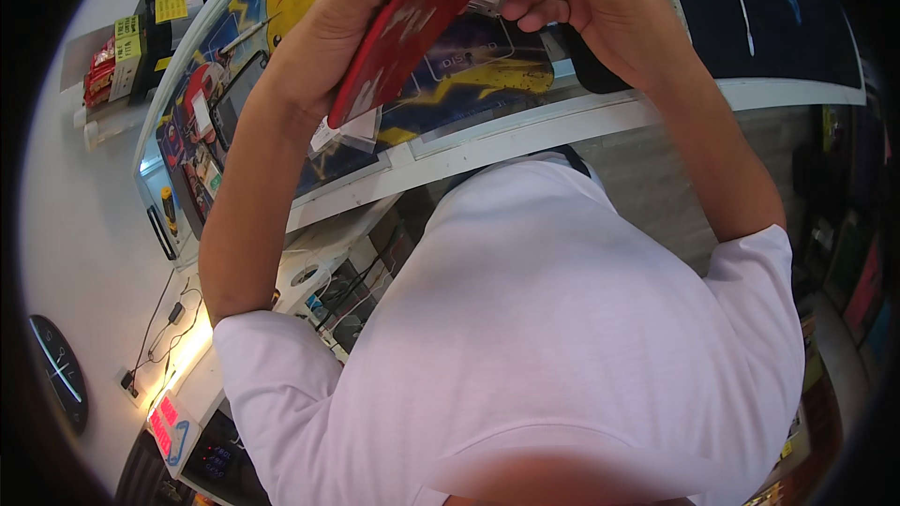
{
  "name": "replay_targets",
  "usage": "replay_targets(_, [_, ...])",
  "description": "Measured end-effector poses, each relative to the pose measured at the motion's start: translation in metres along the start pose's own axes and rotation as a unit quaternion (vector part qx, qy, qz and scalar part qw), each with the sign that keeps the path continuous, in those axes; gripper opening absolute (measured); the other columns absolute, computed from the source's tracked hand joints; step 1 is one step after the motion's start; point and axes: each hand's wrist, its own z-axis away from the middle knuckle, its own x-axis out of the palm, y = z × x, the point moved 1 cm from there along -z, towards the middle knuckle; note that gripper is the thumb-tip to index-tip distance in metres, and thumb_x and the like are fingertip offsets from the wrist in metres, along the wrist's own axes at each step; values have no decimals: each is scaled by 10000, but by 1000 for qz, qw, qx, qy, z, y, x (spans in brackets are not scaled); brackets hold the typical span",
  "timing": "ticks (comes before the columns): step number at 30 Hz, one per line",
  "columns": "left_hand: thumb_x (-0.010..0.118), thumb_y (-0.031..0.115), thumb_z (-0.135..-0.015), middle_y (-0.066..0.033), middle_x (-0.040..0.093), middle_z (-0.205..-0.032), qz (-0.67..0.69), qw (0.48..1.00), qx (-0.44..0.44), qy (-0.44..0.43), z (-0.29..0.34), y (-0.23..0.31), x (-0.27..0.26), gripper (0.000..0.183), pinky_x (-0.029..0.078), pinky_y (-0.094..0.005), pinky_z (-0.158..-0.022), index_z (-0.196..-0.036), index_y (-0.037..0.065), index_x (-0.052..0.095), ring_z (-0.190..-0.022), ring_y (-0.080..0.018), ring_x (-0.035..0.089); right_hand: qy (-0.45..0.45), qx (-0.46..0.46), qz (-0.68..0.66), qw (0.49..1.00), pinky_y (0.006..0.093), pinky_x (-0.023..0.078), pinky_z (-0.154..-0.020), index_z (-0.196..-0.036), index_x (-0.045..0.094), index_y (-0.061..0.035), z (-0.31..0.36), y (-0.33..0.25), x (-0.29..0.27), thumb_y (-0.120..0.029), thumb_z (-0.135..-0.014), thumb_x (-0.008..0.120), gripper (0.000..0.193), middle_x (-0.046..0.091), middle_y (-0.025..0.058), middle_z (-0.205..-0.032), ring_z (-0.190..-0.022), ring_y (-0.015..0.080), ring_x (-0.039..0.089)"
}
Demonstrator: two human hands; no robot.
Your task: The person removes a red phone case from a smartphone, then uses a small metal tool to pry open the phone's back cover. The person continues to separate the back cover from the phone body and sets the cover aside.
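Note:
My left hand is closed on a thin red phone-shaped panel with rounded corners. Pale, patchy marks run along its face, and its far end is cut off by the upper edge. My right hand pinches at the panel's upper right side, thumb against it and the other fingers curled; the tips are partly out of view. Beneath the panel, a small clear packet lies on a blue and yellow printed mat. A dark phone-like frame rests on the mat near my left forearm.
The counter's white front edge runs close to my body. A dark mat with a thin white rod or cable covers the right side. A yellow-handled screwdriver sits at the left end, below boxes. Cables hang under the counter.

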Motion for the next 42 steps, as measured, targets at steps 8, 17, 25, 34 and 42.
replay_targets(8, [681, 571, -929, -112, 676, -1138, 2, 999, 38, 12, 3, 4, -3, 676, 553, -310, -907, -1322, 30, 577, -1026, -179, 666, -18, -85, 137, 987, 209, 561, -623, -958, 624, -35, -9, -10, 0, -397, -963, 758, 386, 705, 54, -809, -684, 104, 686])
replay_targets(17, [601, 666, -928, -148, 715, -1118, 37, 984, 146, 91, -3, -29, -20, 760, 651, -349, -814, -1340, 28, 588, -955, -203, 743, -37, -101, 95, 990, 224, 557, -633, -955, 612, -44, -20, -11, 12, -387, -979, 742, 367, 688, 47, -777, -669, 109, 665])
replay_targets(25, [534, 747, -926, -138, 739, -1096, 70, 987, 133, 47, -5, -48, -29, 815, 673, -332, -732, -1325, 41, 613, -907, -187, 771, -37, -134, 197, 971, 271, 574, -819, -1232, 632, -2, -23, 15, 12, -434, -1057, 586, 469, 698, 96, -1023, -943, 150, 694])
replay_targets(34, [494, 423, -1101, -120, 716, -1204, 208, 948, 223, 90, -11, -46, -15, 469, 607, -308, -880, -1332, 24, 585, -1014, -161, 730, -106, 61, -246, 961, 440, 450, -1143, -1543, 408, -85, 4, 37, 56, -653, -1064, 346, 746, 561, 95, -1445, -1358, 184, 540])
replay_targets(42, [514, 388, -1101, -104, 672, -1267, 74, 929, 326, 158, -14, -35, -16, 430, 520, -344, -1007, -1336, 34, 581, -1126, -167, 654, -153, -20, -183, 971, 469, 448, -1134, -1571, 348, -85, 7, 40, 61, -558, -1104, 327, 666, 514, 117, -1501, -1372, 226, 526])
